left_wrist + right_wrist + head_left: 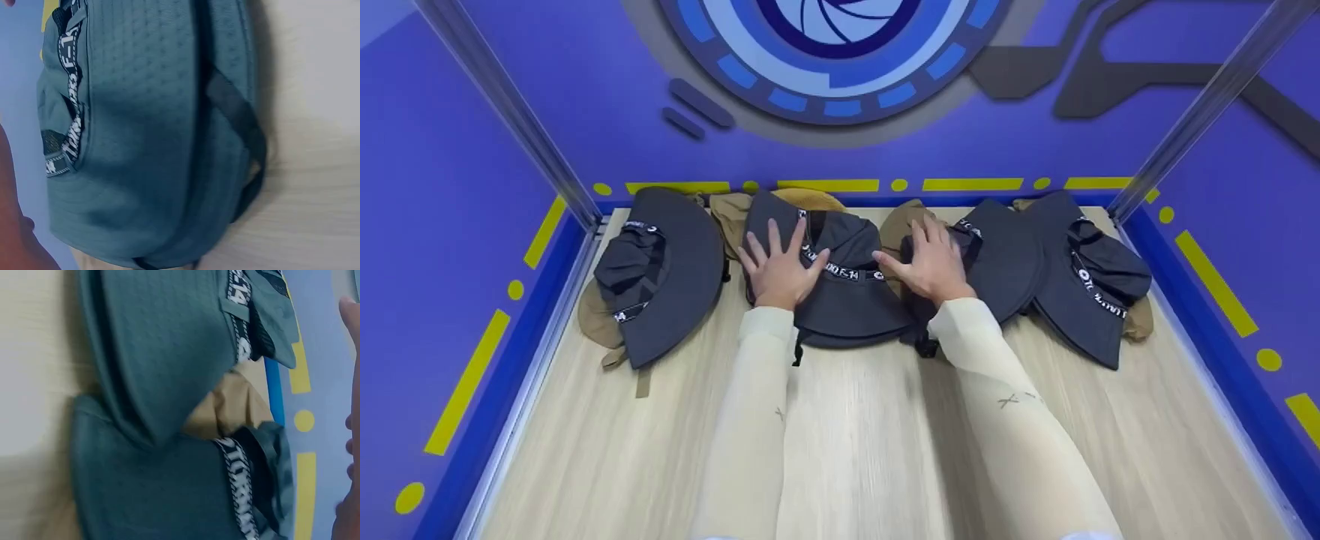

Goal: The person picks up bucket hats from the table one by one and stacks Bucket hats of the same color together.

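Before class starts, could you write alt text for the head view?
A person's left hand and right hand reach over the middle of a row of dark bucket hats with lettered bands along the back of a wood-grain table.

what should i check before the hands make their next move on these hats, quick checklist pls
1. Left hand free, fingers spread: ok, it holds nothing.
2. Right hand free: ok, fingers spread, nothing gripped.
3. Middle hat separate from the dark hat under the right hand: not ok, its brim overlaps that hat's brim.
4. Strap tucked in: not ok, it loops out past the middle hat's brim.
5. Left-end dark hat clear of the middle hat: ok, their brims are apart.
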Demonstrator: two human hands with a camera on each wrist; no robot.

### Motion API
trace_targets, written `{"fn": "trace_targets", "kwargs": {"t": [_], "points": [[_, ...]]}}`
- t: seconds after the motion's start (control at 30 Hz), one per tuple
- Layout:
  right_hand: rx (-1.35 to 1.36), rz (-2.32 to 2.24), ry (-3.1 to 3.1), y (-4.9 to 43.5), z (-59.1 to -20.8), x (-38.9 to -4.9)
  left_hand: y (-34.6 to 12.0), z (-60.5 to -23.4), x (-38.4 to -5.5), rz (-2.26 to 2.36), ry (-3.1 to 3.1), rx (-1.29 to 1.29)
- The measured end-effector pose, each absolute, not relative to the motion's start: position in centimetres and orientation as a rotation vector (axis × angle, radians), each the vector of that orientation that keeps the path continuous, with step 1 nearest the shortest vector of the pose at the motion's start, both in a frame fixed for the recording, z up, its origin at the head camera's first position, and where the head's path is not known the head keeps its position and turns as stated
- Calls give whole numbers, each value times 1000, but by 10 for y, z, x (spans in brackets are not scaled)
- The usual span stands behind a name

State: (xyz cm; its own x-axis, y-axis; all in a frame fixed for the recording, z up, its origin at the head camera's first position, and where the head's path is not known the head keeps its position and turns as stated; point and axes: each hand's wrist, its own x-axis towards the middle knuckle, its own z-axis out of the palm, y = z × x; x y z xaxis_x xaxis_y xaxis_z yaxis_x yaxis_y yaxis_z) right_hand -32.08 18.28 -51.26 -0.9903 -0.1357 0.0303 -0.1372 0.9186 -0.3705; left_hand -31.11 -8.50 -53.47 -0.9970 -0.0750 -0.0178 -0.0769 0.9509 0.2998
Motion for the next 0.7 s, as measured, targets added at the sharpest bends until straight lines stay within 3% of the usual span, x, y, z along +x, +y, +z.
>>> {"fn": "trace_targets", "kwargs": {"t": [0.23,0.7], "points": [[233,829,-2980,161,-530,-305,-101,-552,-299,775,3007,-324],[169,797,-3119,138,-550,-281,-113,-565,-296,1233,2786,-756]]}}
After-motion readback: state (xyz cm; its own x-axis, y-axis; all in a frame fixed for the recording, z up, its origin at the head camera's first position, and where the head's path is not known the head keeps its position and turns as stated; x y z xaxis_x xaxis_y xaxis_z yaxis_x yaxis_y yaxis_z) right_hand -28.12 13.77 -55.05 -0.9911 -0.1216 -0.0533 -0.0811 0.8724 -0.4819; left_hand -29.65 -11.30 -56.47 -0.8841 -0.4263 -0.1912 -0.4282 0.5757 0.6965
